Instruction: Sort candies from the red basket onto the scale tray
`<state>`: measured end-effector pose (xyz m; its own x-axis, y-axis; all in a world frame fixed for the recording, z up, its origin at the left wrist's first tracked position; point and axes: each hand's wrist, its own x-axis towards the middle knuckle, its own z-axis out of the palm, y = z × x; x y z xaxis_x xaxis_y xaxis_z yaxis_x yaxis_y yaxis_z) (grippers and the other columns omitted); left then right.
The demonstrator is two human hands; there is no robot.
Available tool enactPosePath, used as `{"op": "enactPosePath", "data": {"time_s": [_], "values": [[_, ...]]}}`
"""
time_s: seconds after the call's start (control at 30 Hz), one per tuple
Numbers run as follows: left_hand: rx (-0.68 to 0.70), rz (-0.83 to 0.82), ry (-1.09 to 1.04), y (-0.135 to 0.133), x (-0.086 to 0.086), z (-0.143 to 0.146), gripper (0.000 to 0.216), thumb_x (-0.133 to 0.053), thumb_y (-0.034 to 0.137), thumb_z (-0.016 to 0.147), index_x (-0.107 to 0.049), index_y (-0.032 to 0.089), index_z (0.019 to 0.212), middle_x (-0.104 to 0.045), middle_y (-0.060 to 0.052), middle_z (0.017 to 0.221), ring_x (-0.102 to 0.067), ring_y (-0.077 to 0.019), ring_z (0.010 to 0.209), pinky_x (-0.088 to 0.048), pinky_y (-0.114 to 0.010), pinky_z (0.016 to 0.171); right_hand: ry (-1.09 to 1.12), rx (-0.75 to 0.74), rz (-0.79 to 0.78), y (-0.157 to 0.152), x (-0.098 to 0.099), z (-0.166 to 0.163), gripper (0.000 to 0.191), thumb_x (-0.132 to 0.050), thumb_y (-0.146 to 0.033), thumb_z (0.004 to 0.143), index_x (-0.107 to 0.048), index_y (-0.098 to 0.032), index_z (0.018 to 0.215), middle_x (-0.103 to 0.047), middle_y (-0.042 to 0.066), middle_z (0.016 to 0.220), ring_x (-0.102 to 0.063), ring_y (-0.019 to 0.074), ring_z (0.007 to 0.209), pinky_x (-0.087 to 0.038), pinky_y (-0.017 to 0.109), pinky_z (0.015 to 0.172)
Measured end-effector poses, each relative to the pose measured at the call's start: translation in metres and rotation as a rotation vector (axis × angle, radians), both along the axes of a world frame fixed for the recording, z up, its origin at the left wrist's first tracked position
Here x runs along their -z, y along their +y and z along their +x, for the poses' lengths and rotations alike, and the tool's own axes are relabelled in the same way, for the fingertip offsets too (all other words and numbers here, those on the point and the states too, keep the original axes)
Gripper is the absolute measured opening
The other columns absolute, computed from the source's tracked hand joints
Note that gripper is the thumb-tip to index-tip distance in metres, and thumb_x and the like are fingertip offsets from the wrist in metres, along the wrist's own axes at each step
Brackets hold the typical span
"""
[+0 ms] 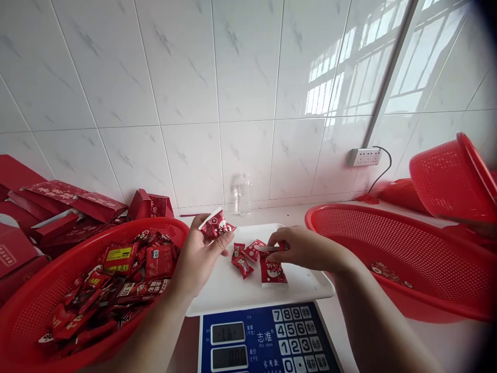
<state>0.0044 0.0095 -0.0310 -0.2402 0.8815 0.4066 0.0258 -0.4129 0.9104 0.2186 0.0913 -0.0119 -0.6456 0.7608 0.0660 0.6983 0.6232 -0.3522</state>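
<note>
My left hand (202, 256) holds a small red-and-white candy packet (216, 224) pinched in its fingers above the left edge of the scale's white tray (233, 292). Over the tray, my right hand (301, 249) grips the top of a red sachet (272, 270) that lies on it. Three small red candies (245, 254) lie on the tray between the hands. A blue scale panel (267, 339) with number keys and two displays sits below the tray.
A red basket (27, 311) full of red packets stands at the left, with red cartons (58, 207) behind it. A big red basket (407, 248) at the right holds a few packets; another (452, 176) is tipped behind. A clear bottle (244, 194) and power strip (364, 156) are at the wall.
</note>
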Motion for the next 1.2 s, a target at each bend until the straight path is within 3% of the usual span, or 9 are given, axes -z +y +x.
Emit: {"op": "enactPosePath", "data": {"time_s": [0.13, 0.23, 0.33, 0.5, 0.57, 0.63, 0.73, 0.9, 1.2], "values": [[-0.090, 0.005, 0.248, -0.002, 0.001, 0.002, 0.029, -0.073, 0.031, 0.075, -0.061, 0.022, 0.100, -0.064, -0.001, 0.082, -0.060, -0.0161, 0.073, -0.047, -0.022, 0.059, -0.011, 0.109, 0.077, 0.001, 0.007, -0.008, 0.040, -0.059, -0.036, 0.078, -0.066, -0.022, 0.114, -0.069, 0.008, 0.096, -0.061, 0.0259, 0.089, -0.044, 0.036, 0.074], [-0.188, -0.001, 0.365, -0.001, 0.004, 0.002, 0.029, -0.075, 0.029, 0.072, -0.064, 0.024, 0.099, -0.064, -0.002, 0.077, -0.060, -0.0196, 0.074, -0.042, -0.023, 0.060, 0.014, 0.066, 0.059, -0.001, 0.006, -0.007, 0.036, -0.057, -0.037, 0.079, -0.068, -0.023, 0.110, -0.070, 0.007, 0.090, -0.062, 0.0239, 0.081, -0.044, 0.033, 0.068], [-0.208, -0.085, 0.421, 0.001, 0.009, -0.001, 0.037, -0.074, 0.028, 0.071, -0.060, 0.026, 0.105, -0.060, 0.001, 0.065, -0.057, -0.0205, 0.062, -0.036, -0.023, 0.056, 0.000, 0.047, 0.045, -0.002, 0.004, -0.003, 0.034, -0.057, -0.037, 0.077, -0.069, -0.023, 0.106, -0.070, 0.006, 0.086, -0.062, 0.0223, 0.075, -0.044, 0.032, 0.062], [-0.239, -0.237, 0.613, 0.003, 0.018, -0.008, 0.019, -0.066, 0.026, 0.077, -0.059, 0.026, 0.094, -0.041, 0.006, 0.049, -0.050, -0.0218, 0.051, -0.031, -0.026, 0.061, -0.076, 0.128, 0.038, 0.002, 0.006, 0.000, 0.038, -0.059, -0.029, 0.075, -0.068, -0.022, 0.111, -0.070, 0.008, 0.098, -0.063, 0.0260, 0.087, -0.046, 0.035, 0.071], [-0.282, -0.238, 0.763, 0.005, 0.020, -0.010, 0.017, -0.060, 0.025, 0.080, -0.059, 0.025, 0.097, -0.048, 0.001, 0.056, -0.055, -0.0250, 0.061, -0.033, -0.028, 0.065, -0.083, 0.141, 0.034, 0.003, 0.008, -0.002, 0.039, -0.058, -0.027, 0.074, -0.068, -0.022, 0.112, -0.070, 0.009, 0.099, -0.063, 0.0268, 0.088, -0.046, 0.037, 0.072], [-0.327, -0.204, 0.975, 0.007, 0.021, -0.012, 0.021, -0.053, 0.024, 0.085, -0.057, 0.023, 0.105, -0.059, -0.007, 0.078, -0.058, -0.0295, 0.081, -0.036, -0.031, 0.068, -0.067, 0.144, 0.032, 0.004, 0.010, -0.005, 0.040, -0.059, -0.026, 0.073, -0.068, -0.021, 0.112, -0.070, 0.010, 0.099, -0.063, 0.0271, 0.088, -0.047, 0.037, 0.072], [-0.300, -0.174, 1.222, 0.009, 0.022, -0.014, 0.025, -0.042, 0.021, 0.090, -0.059, 0.022, 0.108, -0.059, -0.012, 0.103, -0.055, -0.0296, 0.096, -0.040, -0.034, 0.071, -0.027, 0.118, 0.032, 0.003, 0.013, -0.010, 0.041, -0.057, -0.026, 0.073, -0.067, -0.020, 0.113, -0.070, 0.010, 0.097, -0.062, 0.0255, 0.087, -0.047, 0.035, 0.072], [-0.170, -0.128, 1.129, 0.007, 0.022, -0.012, 0.025, -0.043, 0.025, 0.091, -0.066, 0.023, 0.100, -0.062, -0.009, 0.096, -0.056, -0.0254, 0.090, -0.042, -0.036, 0.079, 0.046, 0.036, 0.044, 0.000, 0.012, -0.010, 0.043, -0.055, -0.028, 0.075, -0.064, -0.021, 0.117, -0.069, 0.009, 0.096, -0.061, 0.0245, 0.088, -0.046, 0.034, 0.071], [-0.052, -0.154, 1.061, 0.006, 0.025, -0.006, 0.031, -0.052, 0.026, 0.087, -0.065, 0.025, 0.115, -0.063, -0.010, 0.112, -0.055, -0.0293, 0.108, -0.041, -0.042, 0.093, -0.034, -0.029, 0.084, -0.003, 0.018, -0.021, 0.038, -0.052, -0.014, 0.070, -0.067, -0.020, 0.104, -0.070, 0.007, 0.091, -0.060, 0.0243, 0.084, -0.041, 0.033, 0.067]]}}
